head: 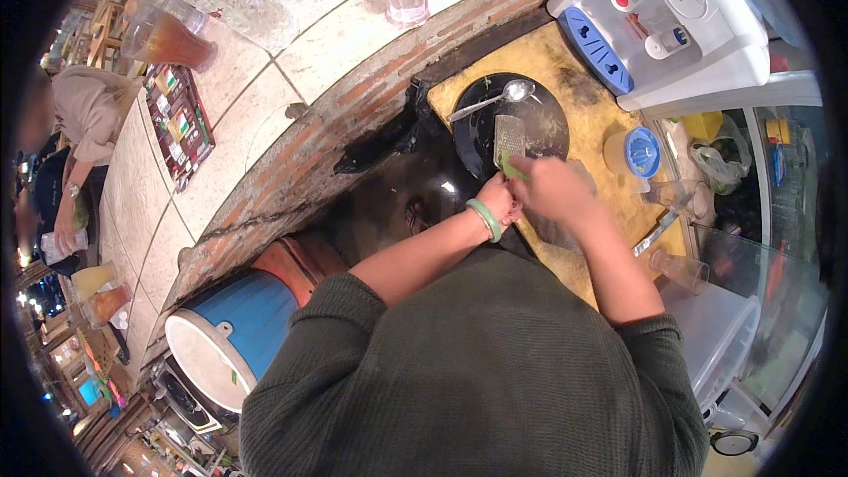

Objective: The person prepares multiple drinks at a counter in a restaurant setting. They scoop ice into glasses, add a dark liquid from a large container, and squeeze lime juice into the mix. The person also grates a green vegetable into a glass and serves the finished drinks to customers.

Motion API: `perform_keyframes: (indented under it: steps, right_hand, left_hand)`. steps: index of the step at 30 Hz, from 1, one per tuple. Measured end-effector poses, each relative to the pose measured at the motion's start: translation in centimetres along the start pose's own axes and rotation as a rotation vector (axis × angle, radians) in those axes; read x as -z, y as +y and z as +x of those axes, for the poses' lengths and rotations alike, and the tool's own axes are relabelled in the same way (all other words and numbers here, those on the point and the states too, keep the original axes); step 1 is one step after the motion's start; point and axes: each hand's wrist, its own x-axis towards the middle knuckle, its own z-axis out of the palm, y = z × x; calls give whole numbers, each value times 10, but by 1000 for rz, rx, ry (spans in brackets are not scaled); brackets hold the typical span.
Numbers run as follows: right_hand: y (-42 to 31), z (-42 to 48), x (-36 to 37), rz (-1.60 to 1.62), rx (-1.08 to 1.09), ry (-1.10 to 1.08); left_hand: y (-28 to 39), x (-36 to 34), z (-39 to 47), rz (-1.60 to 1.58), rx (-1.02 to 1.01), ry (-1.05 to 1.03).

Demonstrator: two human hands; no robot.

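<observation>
A flat metal grater (510,134) slants over a round black plate (474,139) on a yellow tabletop. My left hand (500,201), with a pale green bangle at the wrist, is closed at the grater's lower end, where the handle is hidden. Over that same end, my right hand (553,189) grips a light green piece (514,167); the fingers cover most of it, so its kind is unclear. A metal spoon (518,91) rests across the plate's far side, and small bits are scattered on the plate.
Right of the plate stand a cup with a blue juicer top (641,152), a knife (656,232) and clear glasses (679,271). A water dispenser (662,20) stands behind. A curved tiled counter (245,126) rises at left. Beyond it, a person's hand (65,228) touches a glass.
</observation>
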Motion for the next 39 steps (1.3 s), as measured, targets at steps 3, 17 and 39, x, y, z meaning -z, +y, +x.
perform_keyframes:
  steps: [3, 17, 39]
  right_hand:
    - [8, 13, -19, -65, -86, 27]
    - [68, 20, -32, 451, -127, 161]
    - [35, 61, -27, -76, -34, 311]
  left_hand:
    - [-2, -4, 0, 12, 0, -17]
    - [-2, -3, -1, -50, -1, -35]
    - [1, -16, -10, -77, 9, 5]
